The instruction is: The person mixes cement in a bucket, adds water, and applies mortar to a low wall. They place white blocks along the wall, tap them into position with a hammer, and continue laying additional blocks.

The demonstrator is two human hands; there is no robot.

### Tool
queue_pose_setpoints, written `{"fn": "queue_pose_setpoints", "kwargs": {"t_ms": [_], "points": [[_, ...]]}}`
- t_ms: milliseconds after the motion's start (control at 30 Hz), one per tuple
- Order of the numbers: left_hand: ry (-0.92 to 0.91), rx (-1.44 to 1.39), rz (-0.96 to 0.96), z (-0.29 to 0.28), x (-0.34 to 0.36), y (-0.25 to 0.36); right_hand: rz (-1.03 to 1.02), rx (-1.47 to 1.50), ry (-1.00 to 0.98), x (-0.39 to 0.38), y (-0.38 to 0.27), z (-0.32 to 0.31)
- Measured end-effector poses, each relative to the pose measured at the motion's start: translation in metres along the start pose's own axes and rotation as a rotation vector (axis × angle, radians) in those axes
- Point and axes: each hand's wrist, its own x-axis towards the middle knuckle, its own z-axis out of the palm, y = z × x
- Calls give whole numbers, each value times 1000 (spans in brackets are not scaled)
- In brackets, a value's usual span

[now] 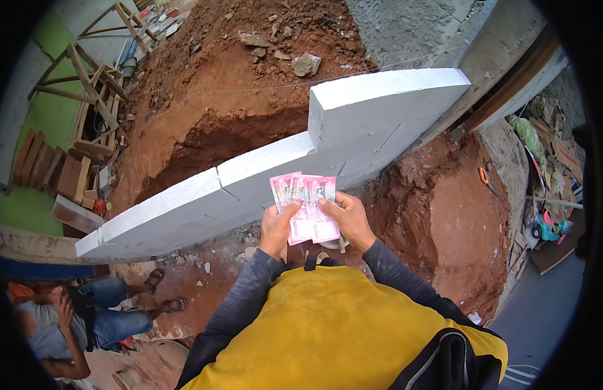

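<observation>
Several pink banknotes [305,229] are fanned out between my two hands, in front of my yellow top. My left hand [275,227] pinches the left side of the notes, thumb on top. The right side is gripped by my right hand [350,221], its thumb also lying over the paper. The fingers beneath the notes are hidden. Just beyond the notes runs a low wall of white blocks [262,162], stepped up higher toward the right.
A seated person [74,318] in blue shorts and sandals is at lower left. Reddish soil with a dug pit [217,143] lies behind the wall. An orange-handled saw [490,183] rests on dirt at right. Wooden trestles [87,78] and stacked tiles [38,159] stand at upper left.
</observation>
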Motion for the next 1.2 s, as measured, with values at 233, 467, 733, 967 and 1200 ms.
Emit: {"fn": "queue_pose_setpoints", "kwargs": {"t_ms": [233, 467, 733, 967, 1200], "points": [[71, 91, -20, -3, -3, 8, -89, 61, 93, 6, 5, 10], [96, 105, 36, 0, -12, 12, -57, 137, 18, 1, -2, 10], [60, 41, 19, 0, -18, 12, -4, 142, -16, -1, -2, 20], [119, 43, -42, -19, -17, 3, -32, 110, 17, 2, 2, 14], [136, 151, 14, -12, -16, 8, 10, 37, 0, 5, 0, 13]]}}
